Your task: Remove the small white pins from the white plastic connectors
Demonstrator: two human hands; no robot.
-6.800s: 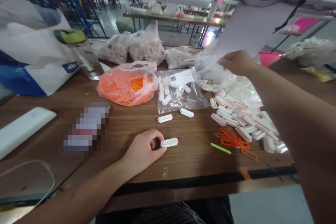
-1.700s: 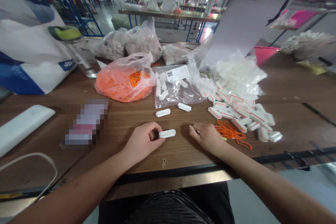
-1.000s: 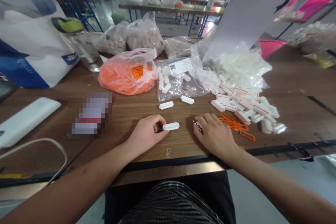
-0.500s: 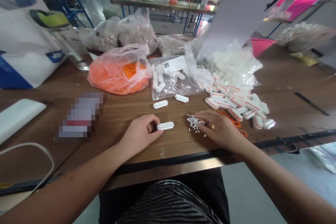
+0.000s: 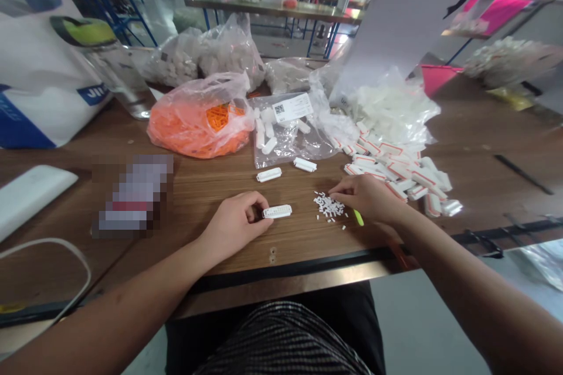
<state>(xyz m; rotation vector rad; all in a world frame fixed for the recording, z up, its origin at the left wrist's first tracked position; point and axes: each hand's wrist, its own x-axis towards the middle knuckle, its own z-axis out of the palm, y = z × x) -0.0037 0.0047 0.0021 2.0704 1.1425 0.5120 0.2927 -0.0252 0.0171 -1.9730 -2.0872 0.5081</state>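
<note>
My left hand (image 5: 240, 220) is closed, thumb and index finger pinching one end of a white slotted plastic connector housing (image 5: 278, 211) on the table. Two similar white housings, a left one (image 5: 268, 174) and a right one (image 5: 304, 164), lie behind it. At the right edge of a scattered pile of tiny white plastic pieces (image 5: 329, 206), my right hand (image 5: 367, 198) has its fingers drawn together, and whatever is between the fingertips is too small to make out. A yellow-green stick-like thing (image 5: 358, 217) shows below the palm. Beneath my right forearm is a blurred orange piece (image 5: 399, 255).
Right of centre lies a heap of white housings with orange seals (image 5: 411, 170). Behind are a clear bag with white parts (image 5: 288, 140) and a bag of orange parts (image 5: 200, 129). A bottle (image 5: 118, 76) stands back left; a black stick (image 5: 523, 174) lies far right.
My right hand has shifted slightly up and right, uncovering more of the tiny pieces, and its fingers have drawn together. Orange pieces now show nearer the front edge. My left hand is unchanged.
</note>
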